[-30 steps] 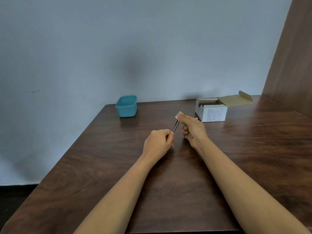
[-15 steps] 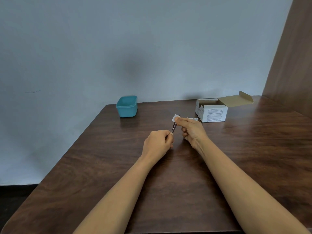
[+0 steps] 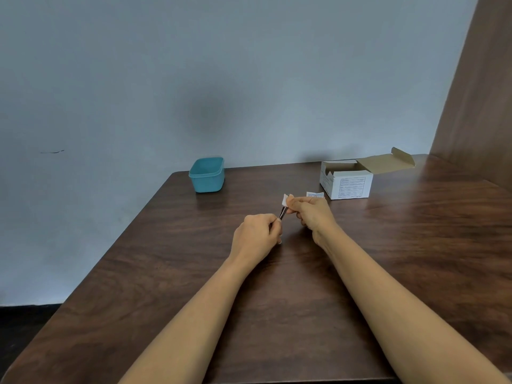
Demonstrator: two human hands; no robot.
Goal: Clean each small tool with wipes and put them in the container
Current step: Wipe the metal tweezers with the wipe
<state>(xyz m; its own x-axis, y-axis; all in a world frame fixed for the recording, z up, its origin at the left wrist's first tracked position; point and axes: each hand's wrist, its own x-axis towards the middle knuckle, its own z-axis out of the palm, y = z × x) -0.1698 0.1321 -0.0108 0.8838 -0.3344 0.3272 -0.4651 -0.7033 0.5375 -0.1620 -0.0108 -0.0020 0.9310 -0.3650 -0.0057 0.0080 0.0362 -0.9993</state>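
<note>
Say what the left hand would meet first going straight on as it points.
Probably the right hand, which pinches the wipe over the tool just ahead; depth is hard to judge.

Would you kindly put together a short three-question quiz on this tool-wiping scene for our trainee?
1. True or false: the teal container stands to the left of the open white box on the table.
2. Multiple choice: what does the right hand pinch against the far end of the small tool? A) a white wipe B) a sponge C) a brush
3. Short answer: which hand grips the tool's near end?

Key: 1 true; 2 A; 3 the left hand.
</note>
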